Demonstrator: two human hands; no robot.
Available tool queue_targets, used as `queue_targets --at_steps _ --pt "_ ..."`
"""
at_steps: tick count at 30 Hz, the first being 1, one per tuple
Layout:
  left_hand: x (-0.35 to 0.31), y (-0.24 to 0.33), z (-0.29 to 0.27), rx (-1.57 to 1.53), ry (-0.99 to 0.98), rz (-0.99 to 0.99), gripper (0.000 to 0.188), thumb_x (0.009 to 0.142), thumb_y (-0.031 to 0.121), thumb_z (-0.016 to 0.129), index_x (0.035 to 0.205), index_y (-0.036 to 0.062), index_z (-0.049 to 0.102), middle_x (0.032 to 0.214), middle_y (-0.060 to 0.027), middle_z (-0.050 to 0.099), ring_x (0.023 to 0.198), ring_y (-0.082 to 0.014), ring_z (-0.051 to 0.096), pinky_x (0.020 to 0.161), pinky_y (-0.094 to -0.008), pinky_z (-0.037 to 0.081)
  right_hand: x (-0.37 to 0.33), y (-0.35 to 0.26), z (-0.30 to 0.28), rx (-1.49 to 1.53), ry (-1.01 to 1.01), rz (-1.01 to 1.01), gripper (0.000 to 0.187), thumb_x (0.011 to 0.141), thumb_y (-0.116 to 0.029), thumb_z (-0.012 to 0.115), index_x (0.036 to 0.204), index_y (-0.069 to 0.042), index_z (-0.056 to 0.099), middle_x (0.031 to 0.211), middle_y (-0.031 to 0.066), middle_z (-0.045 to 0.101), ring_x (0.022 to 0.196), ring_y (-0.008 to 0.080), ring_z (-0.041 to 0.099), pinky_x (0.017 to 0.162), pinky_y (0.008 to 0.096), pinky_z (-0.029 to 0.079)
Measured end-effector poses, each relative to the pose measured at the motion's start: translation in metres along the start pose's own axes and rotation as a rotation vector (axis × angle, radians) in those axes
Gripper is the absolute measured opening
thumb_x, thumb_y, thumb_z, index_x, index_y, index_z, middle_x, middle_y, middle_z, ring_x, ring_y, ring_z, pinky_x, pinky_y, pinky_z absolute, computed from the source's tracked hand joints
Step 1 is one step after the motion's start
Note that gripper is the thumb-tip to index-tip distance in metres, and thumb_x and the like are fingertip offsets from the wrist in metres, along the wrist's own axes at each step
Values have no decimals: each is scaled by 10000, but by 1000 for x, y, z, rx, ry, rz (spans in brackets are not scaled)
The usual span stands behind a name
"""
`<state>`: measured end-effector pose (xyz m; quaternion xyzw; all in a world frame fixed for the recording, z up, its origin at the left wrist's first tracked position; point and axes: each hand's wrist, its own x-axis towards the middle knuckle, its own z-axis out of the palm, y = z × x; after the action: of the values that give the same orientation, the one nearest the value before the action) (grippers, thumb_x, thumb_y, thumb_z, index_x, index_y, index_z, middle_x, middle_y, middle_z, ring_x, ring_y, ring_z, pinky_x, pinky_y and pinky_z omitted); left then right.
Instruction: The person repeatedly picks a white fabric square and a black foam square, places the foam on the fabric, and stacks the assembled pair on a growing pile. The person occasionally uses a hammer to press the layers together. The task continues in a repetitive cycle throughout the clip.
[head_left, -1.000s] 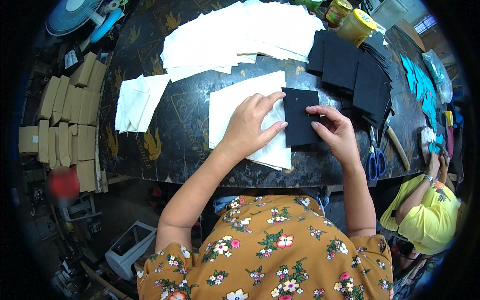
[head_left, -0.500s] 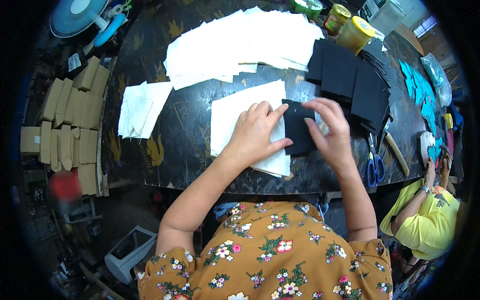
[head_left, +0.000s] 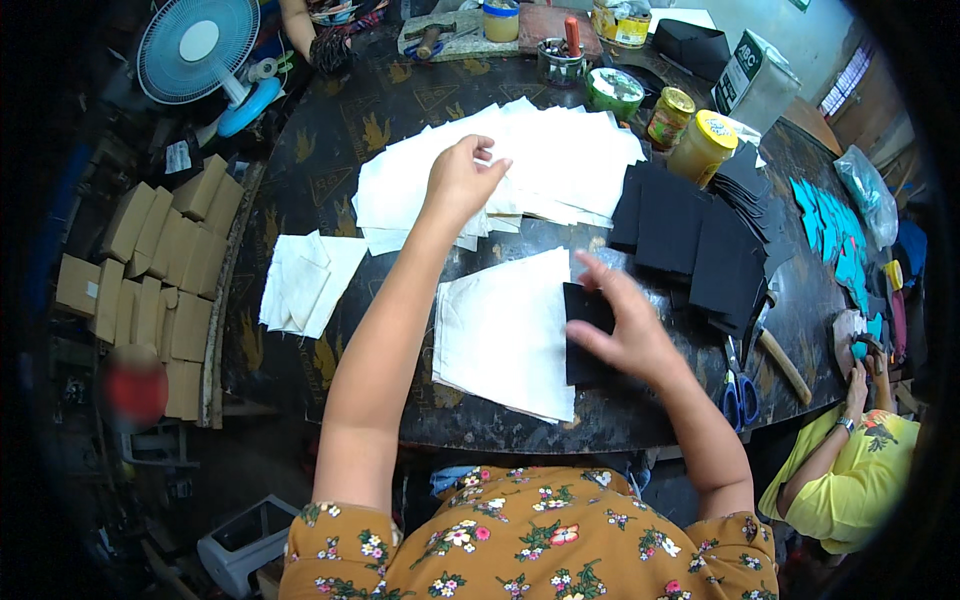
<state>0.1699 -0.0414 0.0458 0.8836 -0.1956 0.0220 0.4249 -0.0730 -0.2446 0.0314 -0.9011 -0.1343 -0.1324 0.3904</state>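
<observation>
A stack of white cloth pieces lies on the dark table in front of me. A black rectangular piece sits against its right edge, partly covered by my right hand. That hand hovers with thumb and fingers spread, holding nothing visible. My left hand is stretched out over a fanned row of white cloth sheets; its fingers are bent, with the thumb apart from them. Overlapping black pieces are fanned out to the right of the row.
Scissors and a wooden-handled tool lie at right. Folded white cloth is at left. Jars and a yellow-lidded tub stand behind the black pieces. A fan is far left; a person in yellow works at right.
My left hand has left the near white stack and reached forward over the far sheets. My right hand stays by the black piece, its fingers spread wider. The view has tilted up.
</observation>
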Motion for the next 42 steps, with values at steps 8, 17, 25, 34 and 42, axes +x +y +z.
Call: queue_targets --at_steps 8,17,25,34,42 --pt "71 -5 71 332 117 -23 418 876 355 866 1129 39 761 1161 -192 741 1077 -366 710 932 -475 561 59 50 -27 36 244 115 730 961 -78 752 1628 -81 455 1509 234 607 1413 355 597 1182 451 462" --pt "45 47 33 -107 367 543 153 1034 96 686 1088 21 564 855 -219 694 763 -401 714 675 -454 531 54 78 -21 -8 304 207 765 960 -84 762 1644 -65 420 1557 255 563 1436 384 575 1200 443 455" --pt "29 77 -36 -70 628 558 175 1040 171 722 1048 56 591 819 -149 693 713 -316 719 647 -409 544 55 90 -16 65 379 311 751 973 -104 761 1644 -75 427 1546 243 578 1404 366 602 1168 447 485" --pt "-58 115 -91 -176 159 607 197 1109 222 662 1196 50 622 935 -32 760 773 -27 678 604 -195 538 51 39 -31 568 385 50 1051 869 -355 895 1687 -30 321 1582 281 529 1533 375 465 1279 509 324" --pt "-71 130 -62 -112 251 723 151 1056 108 691 1093 12 581 868 -139 704 757 -241 742 674 -342 555 85 36 -4 119 379 79 1189 726 -255 993 1699 -112 323 1507 238 610 1417 389 567 1194 480 449"
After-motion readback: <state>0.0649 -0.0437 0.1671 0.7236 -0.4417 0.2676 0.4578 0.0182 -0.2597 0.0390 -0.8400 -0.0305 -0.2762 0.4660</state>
